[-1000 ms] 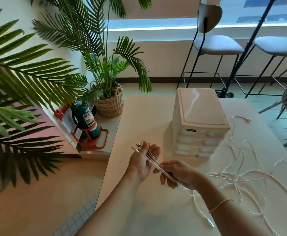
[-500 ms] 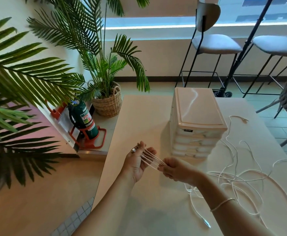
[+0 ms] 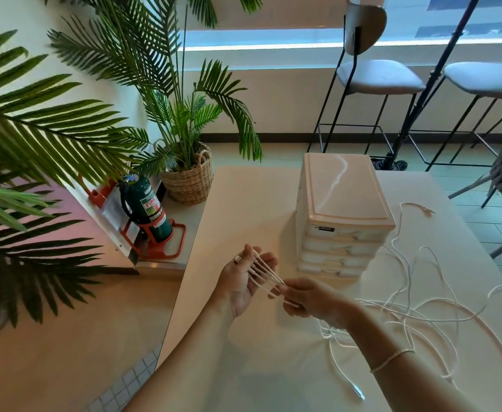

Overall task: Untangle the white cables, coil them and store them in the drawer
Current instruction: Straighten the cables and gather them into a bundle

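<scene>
from the head view, our left hand (image 3: pixel 241 285) holds the white cables (image 3: pixel 266 278) at their plug ends while our right hand (image 3: pixel 312 300) pinches the strands; the rest sprawls on the table (image 3: pixel 244 203) beside the drawer unit (image 3: pixel 342 215). we should slide the pinch evenly, keeping strands parallel.

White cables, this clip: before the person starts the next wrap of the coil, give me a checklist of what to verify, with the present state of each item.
1. Left hand holds the cable ends, a plug showing by its thumb: ok.
2. Right hand pinches the strands stretched between the hands: ok.
3. Strands between the hands run separately, uncrossed: cannot tell.
4. White cables on the table are untangled: not ok, loops overlap.
5. Loose cable clear of the table's near edge: cannot tell.
6. Drawer unit has a drawer open to receive the coil: not ok, all look closed.
</scene>
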Demonstrator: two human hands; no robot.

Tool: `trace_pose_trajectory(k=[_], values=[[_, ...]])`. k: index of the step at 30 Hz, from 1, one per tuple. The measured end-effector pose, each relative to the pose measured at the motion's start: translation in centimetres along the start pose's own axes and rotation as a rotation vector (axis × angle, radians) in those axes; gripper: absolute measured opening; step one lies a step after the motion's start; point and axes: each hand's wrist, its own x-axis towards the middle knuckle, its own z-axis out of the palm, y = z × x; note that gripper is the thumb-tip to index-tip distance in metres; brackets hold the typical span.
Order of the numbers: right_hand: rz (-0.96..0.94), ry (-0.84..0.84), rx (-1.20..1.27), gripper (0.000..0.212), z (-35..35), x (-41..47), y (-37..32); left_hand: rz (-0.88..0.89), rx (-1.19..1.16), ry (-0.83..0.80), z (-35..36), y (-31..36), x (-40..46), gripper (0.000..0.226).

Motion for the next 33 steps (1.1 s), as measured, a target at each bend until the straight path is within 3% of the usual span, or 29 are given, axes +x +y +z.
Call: trace_pose_trajectory(k=[3, 6, 15, 23, 27, 33], values=[[-0.013, 0.042, 0.172, 0.030, 0.1, 0.1, -0.1, -0.018, -0.025, -0.078, 0.1, 0.4, -0.2, 0.027], [-0.009, 0.043, 0.150, 0.032, -0.1, 0.1, -0.3, -0.015, -0.050, -0.104, 0.2, 0.6, -0.1, 0.029], [-0.006, 0.023, -0.005, 0.031, -0.5, 0.2, -0.2, 0.043, 0.012, 0.133, 0.2, -0.5, 1.0, 0.022], [0.054, 0.001, 0.003, 0.031, -0.5, 0.3, -0.5, 0.013, -0.207, 0.053, 0.5, -0.1, 1.2, 0.038], [0.057, -0.016, -0.011, 0.029, -0.4, 0.4, -0.4, -0.002, -0.212, 0.133, 0.8, 0.1, 1.4, 0.029], [0.070, -0.043, -0.176, 0.025, -1.3, -0.1, -0.5, 0.063, -0.160, 0.262, 0.8, 0.5, 1.5, 0.031]])
